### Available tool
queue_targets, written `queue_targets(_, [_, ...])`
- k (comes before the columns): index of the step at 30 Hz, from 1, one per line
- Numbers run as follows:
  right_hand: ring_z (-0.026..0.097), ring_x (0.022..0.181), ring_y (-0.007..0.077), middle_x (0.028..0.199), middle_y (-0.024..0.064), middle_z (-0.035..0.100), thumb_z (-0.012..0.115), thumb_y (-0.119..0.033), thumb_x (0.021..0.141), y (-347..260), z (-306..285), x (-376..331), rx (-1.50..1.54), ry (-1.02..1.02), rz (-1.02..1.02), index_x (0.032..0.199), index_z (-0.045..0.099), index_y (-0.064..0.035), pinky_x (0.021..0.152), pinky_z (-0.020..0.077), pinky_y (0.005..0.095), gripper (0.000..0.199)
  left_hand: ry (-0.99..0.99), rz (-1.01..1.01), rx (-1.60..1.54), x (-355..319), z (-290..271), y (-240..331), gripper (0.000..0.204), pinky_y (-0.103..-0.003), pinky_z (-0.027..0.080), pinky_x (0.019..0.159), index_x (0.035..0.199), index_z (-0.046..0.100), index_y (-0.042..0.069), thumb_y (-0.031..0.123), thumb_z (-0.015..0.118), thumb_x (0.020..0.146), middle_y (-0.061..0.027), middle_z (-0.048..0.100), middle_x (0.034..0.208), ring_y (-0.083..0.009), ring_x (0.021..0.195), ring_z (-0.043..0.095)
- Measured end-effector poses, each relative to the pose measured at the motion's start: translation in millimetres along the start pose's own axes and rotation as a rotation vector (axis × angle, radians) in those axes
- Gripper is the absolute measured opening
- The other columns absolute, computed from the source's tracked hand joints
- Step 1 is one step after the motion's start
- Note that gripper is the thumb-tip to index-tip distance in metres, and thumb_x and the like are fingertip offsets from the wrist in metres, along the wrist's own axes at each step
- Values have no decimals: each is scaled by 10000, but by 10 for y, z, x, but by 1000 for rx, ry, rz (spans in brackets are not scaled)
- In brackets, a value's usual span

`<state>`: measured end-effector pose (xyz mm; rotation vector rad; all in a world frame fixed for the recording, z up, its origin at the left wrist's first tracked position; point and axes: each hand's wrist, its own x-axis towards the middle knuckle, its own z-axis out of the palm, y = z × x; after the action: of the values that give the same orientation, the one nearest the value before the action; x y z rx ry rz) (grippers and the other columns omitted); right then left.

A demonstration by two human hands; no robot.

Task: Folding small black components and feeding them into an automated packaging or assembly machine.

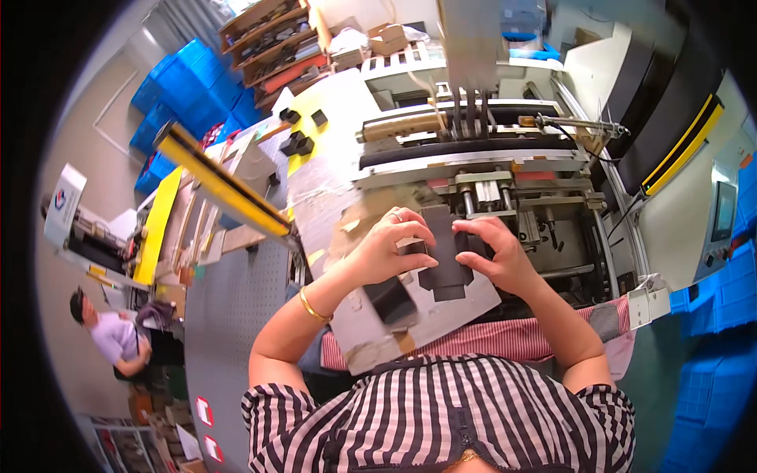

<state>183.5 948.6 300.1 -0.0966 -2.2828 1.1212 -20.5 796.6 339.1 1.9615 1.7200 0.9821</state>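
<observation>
A black cardboard box blank [444, 256] with side flaps and a lower tab is held in front of me, above a pale board. My left hand [393, 248], with a ring and a gold bracelet on its arm, grips the left side with curled fingers. On the opposite side, my right hand [498, 254] pinches the flap between thumb and fingers. Below my left hand, a dark, somewhat blurred flat piece [390, 301] lies on the pale board [465, 314]. The flaps are partly covered by my fingers.
A machine with metal rollers [481, 162] stands just ahead and to the right. Small black boxes [296, 144] sit at the far left of the worktop. A yellow-black post [225, 185] rises at left. Another person [118, 339] is farther left. Blue crates [193, 83] are stacked behind.
</observation>
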Motion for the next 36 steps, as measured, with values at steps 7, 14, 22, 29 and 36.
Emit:
queue_targets(7, [588,970,221,1057,82,656,736,-219,816,776,-755,978,-185,97,-65,1319,504,-47,881,465,354,579,248,27,-34,1244,-52,-540,370,-323,478,878,1094,640,76,81,776,750,-64,615,1160,-181,1010,584])
queue_targets(14, [607,952,112,1025,74,666,722,-242,863,1745,-1460,2297,81,95,84,1372,452,-69,815,489,255,603,353,-81,-218,2704,-545,-1182,605,-243,513,761,1336,473,72,74,754,801,-83,679,1027,-122,886,637])
queue_targets(22, [620,999,190,1056,99,652,625,-305,921,1359,-1294,2181,88,484,-120,1314,512,-68,874,485,322,473,563,72,14,2478,-394,-1016,768,-356,485,888,1348,466,117,307,843,707,-111,656,1140,-230,1002,612])
queue_targets(29, [664,781,163,878,107,701,587,-83,917,380,445,298,310,-292,61,954,670,6,719,526,286,127,273,-182,-159,-140,-192,-926,322,-297,495,850,1144,635,52,128,721,843,-61,686,1050,-134,973,634])
queue_targets(36, [673,874,160,934,98,712,559,-101,944,-581,1738,-333,594,-675,327,1064,663,19,803,522,285,199,1185,-688,-329,-3714,-331,-1242,176,-245,501,723,1006,681,23,171,626,927,-45,692,847,-97,789,629])
